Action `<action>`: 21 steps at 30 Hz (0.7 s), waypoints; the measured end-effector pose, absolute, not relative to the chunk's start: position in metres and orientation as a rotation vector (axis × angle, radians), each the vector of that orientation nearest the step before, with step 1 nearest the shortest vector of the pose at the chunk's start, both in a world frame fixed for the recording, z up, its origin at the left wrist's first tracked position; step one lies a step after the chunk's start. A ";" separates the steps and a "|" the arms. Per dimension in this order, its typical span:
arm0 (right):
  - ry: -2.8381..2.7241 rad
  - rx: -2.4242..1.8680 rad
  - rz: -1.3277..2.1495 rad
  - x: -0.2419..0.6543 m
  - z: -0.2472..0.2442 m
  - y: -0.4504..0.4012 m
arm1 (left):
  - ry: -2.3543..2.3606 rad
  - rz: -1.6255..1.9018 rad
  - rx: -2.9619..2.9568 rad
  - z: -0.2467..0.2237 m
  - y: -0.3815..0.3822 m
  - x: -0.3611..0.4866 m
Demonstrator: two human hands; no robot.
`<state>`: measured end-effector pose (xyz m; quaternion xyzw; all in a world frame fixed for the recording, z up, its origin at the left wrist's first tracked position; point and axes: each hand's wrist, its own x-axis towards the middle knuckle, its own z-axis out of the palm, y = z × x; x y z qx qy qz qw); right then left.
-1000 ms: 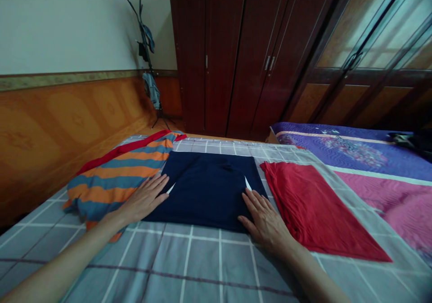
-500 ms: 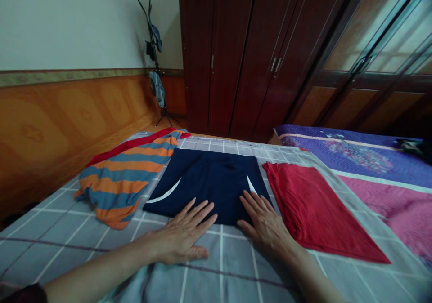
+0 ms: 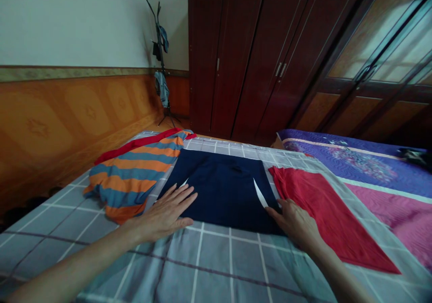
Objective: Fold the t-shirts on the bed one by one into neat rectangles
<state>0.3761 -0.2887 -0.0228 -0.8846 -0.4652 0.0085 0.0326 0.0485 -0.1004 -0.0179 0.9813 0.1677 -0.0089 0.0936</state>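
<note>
From the head camera, we see our left hand (image 3: 167, 213) lying flat, fingers spread and gripping nothing, with its fingertips on the near left corner of the navy shorts (image 3: 222, 188) and its palm on the checked sheet (image 3: 216, 267). Our right hand (image 3: 295, 222) rests at the near right corner of the shorts, fingers relaxed and slightly curled on the cloth; it looks released rather than pinching, though the fingertips are partly hidden against the dark fabric. The shorts lie spread between our two hands, reaching away from them toward the far edge of the bed, with a white stripe (image 3: 260, 193) just ahead of the right fingers.

Just outside the left hand lies a striped shirt (image 3: 131, 177), touching the shorts' left edge. Just outside the right hand lies a red garment (image 3: 324, 208), flat, its near edge beside the right wrist. Farther off to the right is a purple quilt (image 3: 364, 168); ahead stands a dark wardrobe (image 3: 249, 55).

We judge the work in hand to be flattening the shorts. To do it well, we should keep both palms flat, press lightly and sweep outward evenly, so the hem stays straight and neither neighbouring piece gets dragged along.
</note>
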 end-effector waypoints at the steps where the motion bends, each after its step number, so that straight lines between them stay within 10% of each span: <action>1: -1.399 -2.747 0.087 0.379 -0.019 -0.285 | 0.462 -0.003 2.911 -0.014 -0.100 0.054; 21: -0.553 -2.056 1.102 0.367 0.001 -0.251 | 0.524 0.789 2.321 -0.037 -0.071 0.060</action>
